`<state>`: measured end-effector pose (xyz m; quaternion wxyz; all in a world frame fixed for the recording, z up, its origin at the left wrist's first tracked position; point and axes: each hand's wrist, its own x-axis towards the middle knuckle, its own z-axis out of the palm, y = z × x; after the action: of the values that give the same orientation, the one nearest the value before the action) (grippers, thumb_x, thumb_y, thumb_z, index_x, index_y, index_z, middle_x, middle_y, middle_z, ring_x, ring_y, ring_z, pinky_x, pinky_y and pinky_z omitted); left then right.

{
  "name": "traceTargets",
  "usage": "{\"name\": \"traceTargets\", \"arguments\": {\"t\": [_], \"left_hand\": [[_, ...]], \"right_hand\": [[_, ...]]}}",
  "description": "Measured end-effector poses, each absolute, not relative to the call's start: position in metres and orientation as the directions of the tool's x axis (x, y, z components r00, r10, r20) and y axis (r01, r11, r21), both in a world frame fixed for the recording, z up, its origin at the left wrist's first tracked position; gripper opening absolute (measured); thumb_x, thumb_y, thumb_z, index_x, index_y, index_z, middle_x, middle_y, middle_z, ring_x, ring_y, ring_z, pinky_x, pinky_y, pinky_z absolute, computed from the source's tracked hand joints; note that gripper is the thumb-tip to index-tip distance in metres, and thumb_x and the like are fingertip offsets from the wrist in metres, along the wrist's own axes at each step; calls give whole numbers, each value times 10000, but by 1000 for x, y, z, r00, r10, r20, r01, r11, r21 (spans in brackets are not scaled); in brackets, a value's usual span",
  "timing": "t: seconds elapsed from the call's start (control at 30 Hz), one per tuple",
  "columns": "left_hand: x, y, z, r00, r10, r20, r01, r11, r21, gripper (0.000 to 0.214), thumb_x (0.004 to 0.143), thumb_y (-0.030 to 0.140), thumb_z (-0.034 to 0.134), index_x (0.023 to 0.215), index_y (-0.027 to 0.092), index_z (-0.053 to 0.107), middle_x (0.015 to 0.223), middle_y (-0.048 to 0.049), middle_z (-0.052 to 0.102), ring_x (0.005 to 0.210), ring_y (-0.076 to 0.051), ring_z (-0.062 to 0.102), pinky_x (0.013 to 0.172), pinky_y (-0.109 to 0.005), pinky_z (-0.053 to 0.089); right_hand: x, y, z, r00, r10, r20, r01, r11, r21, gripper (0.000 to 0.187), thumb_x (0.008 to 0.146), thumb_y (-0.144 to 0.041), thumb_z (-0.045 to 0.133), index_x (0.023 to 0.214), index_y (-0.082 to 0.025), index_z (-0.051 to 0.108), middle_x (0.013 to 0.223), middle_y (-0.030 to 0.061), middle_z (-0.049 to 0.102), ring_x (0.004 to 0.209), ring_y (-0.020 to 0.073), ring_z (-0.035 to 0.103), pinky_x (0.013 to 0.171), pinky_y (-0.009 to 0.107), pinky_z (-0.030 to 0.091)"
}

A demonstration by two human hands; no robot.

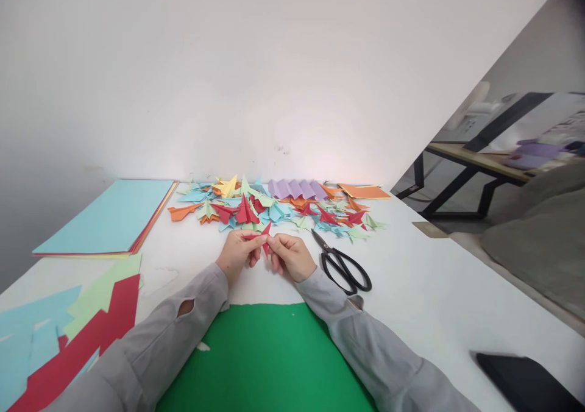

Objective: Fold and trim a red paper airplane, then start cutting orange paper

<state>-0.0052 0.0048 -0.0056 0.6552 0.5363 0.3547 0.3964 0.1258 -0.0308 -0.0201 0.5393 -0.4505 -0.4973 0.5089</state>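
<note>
A small folded red paper piece (pixel 266 239) with pointed ends is pinched between my two hands, above the white table. My left hand (pixel 238 253) grips it from the left, thumb and fingers closed. From the other side my right hand (pixel 291 256) pinches its edge; parts of the paper are hidden behind the fingers. Just beyond lies a heap of folded paper shapes (pixel 247 211) in red, orange, yellow, blue and green. Black-handled scissors (pixel 345 264) lie to the right of my right hand, blades pointing away from me.
Coloured paper sheets (pixel 114 211) are stacked at the back left, with red offcuts (pixel 123 308) nearer. A green sheet (pixel 269 351) lies in front of me. Pleated purple paper (pixel 297 189) and orange sheets (pixel 365 191) sit by the wall. A dark flat object (pixel 525 378) lies front right.
</note>
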Motion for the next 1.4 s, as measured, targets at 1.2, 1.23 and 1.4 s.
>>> {"name": "traceTargets", "arguments": {"t": [1.2, 1.23, 1.4], "left_hand": [[0, 6, -10, 342, 937, 70, -357, 61, 932, 450, 612, 291, 727, 858, 211, 358, 608, 69, 559, 528, -106, 566, 506, -260, 497], [0, 6, -10, 354, 932, 76, -359, 60, 931, 447, 616, 284, 724, 854, 215, 352, 601, 74, 558, 516, -102, 561, 514, -261, 496], [-1, 5, -8, 404, 911, 83, -342, 66, 937, 443, 615, 270, 722, 891, 213, 380, 661, 47, 600, 519, -91, 567, 494, -205, 437]], "right_hand": [[126, -27, -22, 242, 963, 116, -205, 168, -964, 268, 495, -294, 788, 669, -187, 614, 512, -36, 609, 343, 78, 478, 327, 205, 397], [127, -27, -22, 228, 967, 112, -203, 160, -966, 263, 494, -295, 787, 655, -187, 609, 486, -42, 593, 341, 81, 477, 330, 206, 396], [128, -25, -26, 200, 976, 83, -213, 126, -969, 239, 516, -282, 762, 669, -187, 604, 435, -43, 575, 348, 94, 482, 348, 214, 399]]}}
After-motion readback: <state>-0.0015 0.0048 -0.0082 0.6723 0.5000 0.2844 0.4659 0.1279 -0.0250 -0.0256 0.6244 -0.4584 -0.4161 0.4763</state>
